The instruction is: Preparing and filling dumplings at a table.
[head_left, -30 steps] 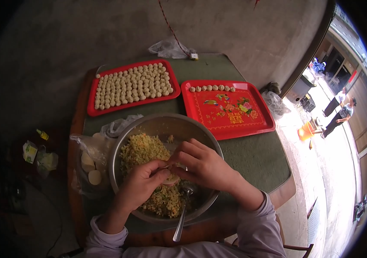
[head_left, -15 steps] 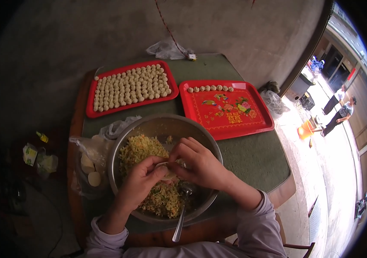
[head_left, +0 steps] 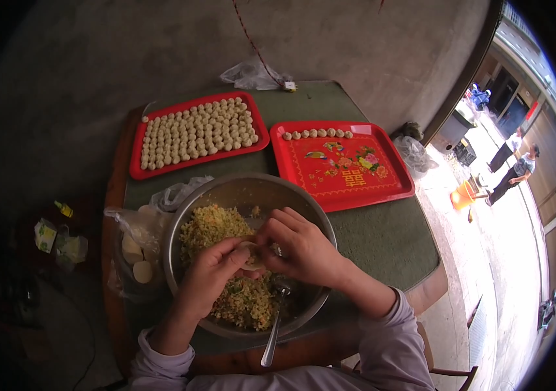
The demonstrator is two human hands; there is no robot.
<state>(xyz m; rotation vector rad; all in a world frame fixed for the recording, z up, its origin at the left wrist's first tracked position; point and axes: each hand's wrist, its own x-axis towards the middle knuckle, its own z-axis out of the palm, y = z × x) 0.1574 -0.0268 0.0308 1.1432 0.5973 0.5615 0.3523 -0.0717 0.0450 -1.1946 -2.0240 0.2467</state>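
Note:
Over a large steel bowl (head_left: pixel 317 215), my left hand (head_left: pixel 215 267) and my right hand (head_left: pixel 301 244) meet with fingers closed on a small round dumpling (head_left: pixel 252 258). Its pale wrapper is partly gathered, and my right fingertips pinch its edge while my left thumb and fingers cup it. Below them, the bowl holds crumbly yellow-green chopped filling (head_left: pixel 210 228). A metal spoon (head_left: pixel 274 335) leans in the bowl, its handle over the near rim. Left of the bowl, pale round wrappers (head_left: pixel 142 271) lie in a clear plastic bag (head_left: pixel 136 228).
A red tray (head_left: pixel 136 163) at the far left bears rows of small dumplings (head_left: pixel 193 133). To its right, another red tray (head_left: pixel 304 173) has one short row along its far edge. Both stand on a green-topped table (head_left: pixel 389 241). Beyond the doorway, two people (head_left: pixel 519 169) stand near an orange bucket (head_left: pixel 462 195).
My fingers have shifted slightly around the dumpling, and more of its round pale wrapper shows. The trays, bowl and spoon stay put.

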